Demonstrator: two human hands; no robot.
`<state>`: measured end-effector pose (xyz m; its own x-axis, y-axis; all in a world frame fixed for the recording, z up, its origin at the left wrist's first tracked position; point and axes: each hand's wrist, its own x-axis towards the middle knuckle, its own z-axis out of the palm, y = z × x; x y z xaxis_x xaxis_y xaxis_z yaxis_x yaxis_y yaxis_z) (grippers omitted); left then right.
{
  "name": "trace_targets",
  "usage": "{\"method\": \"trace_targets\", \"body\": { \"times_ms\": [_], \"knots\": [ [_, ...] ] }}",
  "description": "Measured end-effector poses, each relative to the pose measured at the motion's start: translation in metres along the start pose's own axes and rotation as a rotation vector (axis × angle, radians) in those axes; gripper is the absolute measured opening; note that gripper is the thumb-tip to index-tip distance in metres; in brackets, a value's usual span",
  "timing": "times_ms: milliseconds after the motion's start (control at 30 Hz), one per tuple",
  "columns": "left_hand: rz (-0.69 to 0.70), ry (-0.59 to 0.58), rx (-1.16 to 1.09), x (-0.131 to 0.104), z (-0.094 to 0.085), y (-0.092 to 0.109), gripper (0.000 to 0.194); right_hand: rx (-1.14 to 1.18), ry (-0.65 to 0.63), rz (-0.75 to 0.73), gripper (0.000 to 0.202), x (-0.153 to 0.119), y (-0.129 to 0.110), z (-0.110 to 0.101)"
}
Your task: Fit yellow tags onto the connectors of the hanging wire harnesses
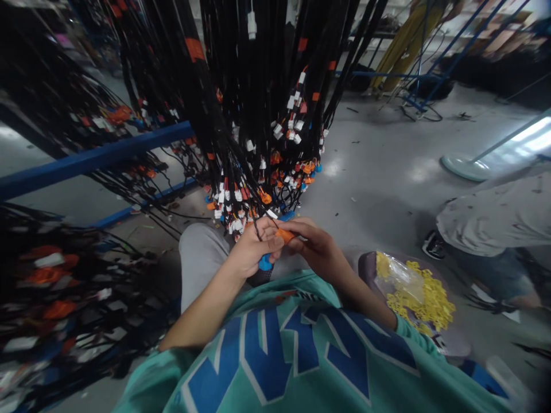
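In front of my body, both hands are closed close together at the lower ends of the hanging black cables. My left hand (pixel 255 245) grips thin cable ends, with a blue connector (pixel 265 263) poking out below its fingers. An orange connector (pixel 284 234) sits between the two hands, and the fingertips of my right hand (pixel 313 238) pinch it. Just beyond the fingers another blue piece (pixel 286 216) shows, partly hidden. Bunched white, orange and blue connectors (pixel 236 198) dangle right behind my hands.
A blue metal bar (pixel 94 154) crosses on the left, beside more hanging cable bundles (pixel 51 275). At my right, yellow plastic parts (pixel 424 298) and a clear bag (pixel 400 277) lie on a dark seat-like surface (pixel 367 268). Another person (pixel 495 218) is beyond it.
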<state>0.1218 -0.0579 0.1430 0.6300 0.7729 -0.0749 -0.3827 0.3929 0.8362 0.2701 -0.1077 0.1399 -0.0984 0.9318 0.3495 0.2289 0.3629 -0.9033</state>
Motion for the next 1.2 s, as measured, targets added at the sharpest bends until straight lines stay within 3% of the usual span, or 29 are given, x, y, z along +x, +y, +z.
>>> {"method": "trace_targets", "body": {
  "times_ms": [333, 567, 800, 1200],
  "knots": [
    [-0.028, 0.044, 0.028, 0.000, 0.000, 0.000, 0.046, 0.262, 0.041, 0.090, 0.021, 0.001, 0.007, 0.001],
    [-0.051, 0.042, -0.017, 0.002, -0.001, -0.002, 0.046, 0.187, 0.159, 0.116, 0.021, -0.003, 0.004, 0.008],
    [-0.082, 0.051, -0.093, 0.002, -0.004, -0.002, 0.043, 0.302, 0.029, 0.171, 0.027, 0.000, -0.003, 0.005],
    [-0.082, 0.063, -0.042, 0.003, -0.005, -0.002, 0.048, 0.317, 0.109, 0.175, 0.024, -0.002, 0.000, 0.010]
  ]
}}
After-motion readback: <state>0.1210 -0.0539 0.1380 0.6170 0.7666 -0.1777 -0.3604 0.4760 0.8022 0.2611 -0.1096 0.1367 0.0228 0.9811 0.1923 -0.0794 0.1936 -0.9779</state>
